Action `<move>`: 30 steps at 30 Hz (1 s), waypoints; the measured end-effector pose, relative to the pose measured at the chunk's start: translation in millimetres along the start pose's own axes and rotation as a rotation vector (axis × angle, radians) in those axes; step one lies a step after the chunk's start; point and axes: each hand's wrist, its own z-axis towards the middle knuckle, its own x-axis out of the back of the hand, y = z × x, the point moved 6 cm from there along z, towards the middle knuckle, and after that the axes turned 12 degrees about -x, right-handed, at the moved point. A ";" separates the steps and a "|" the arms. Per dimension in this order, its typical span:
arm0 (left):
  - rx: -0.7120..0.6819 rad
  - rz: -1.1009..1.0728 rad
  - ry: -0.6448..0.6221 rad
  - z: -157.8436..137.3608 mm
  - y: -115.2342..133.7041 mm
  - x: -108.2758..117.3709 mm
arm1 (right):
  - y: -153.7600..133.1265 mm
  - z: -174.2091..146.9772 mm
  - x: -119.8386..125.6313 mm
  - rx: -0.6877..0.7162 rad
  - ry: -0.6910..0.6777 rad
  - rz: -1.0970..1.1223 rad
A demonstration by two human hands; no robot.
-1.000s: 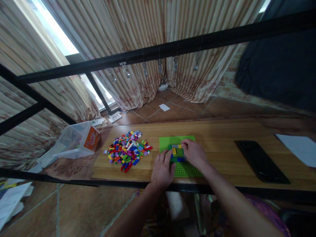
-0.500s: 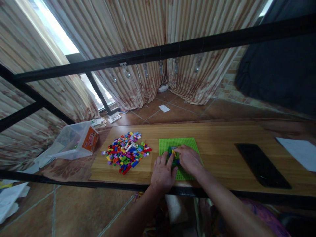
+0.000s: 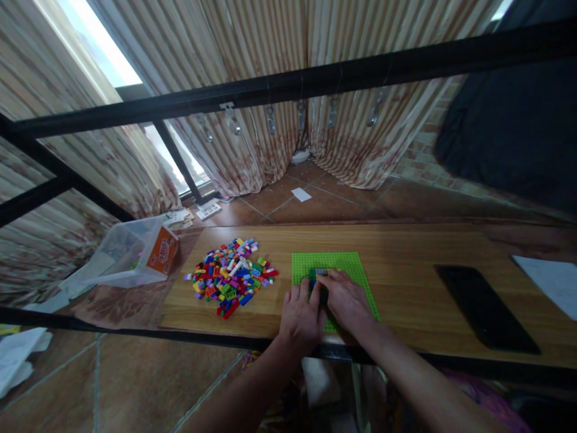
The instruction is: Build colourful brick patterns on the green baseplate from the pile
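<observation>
A green studded baseplate [image 3: 327, 260] lies on the wooden board, with a small build of toy bricks [image 3: 320, 272] in dark blue, green and grey fixed near its middle. My left hand [image 3: 301, 311] rests over the plate's lower left, its fingers closed against the left side of the build. From the right, my right hand [image 3: 346, 297] reaches in with curled fingers pressed onto the same bricks. Both sets of fingertips meet there and hide most of the build. A bit of yellow shows beside the right fingers.
A heap of loose coloured bricks [image 3: 234, 273] lies left of the plate. Further left, a clear plastic bin [image 3: 130, 252] with an orange label is tipped over. A black flat slab [image 3: 487, 307] and white paper [image 3: 547, 279] lie right. A dark metal rail [image 3: 288, 87] crosses beyond the board.
The right fingers have closed in over the bricks, covering the yellow piece that showed between the fingertips. The left fingers have drawn closer together. The view has shifted slightly.
</observation>
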 end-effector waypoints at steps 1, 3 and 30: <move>-0.004 0.005 -0.013 1.0 0.6 0.3 | -1.6 -1.4 1.1 0.010 -0.004 -0.018; -0.008 0.021 -0.036 2.5 1.9 1.5 | -5.2 -3.6 4.2 0.030 -0.009 -0.046; 0.014 0.026 0.100 -7.7 4.3 12.7 | 19.7 9.2 18.3 -0.148 0.035 0.169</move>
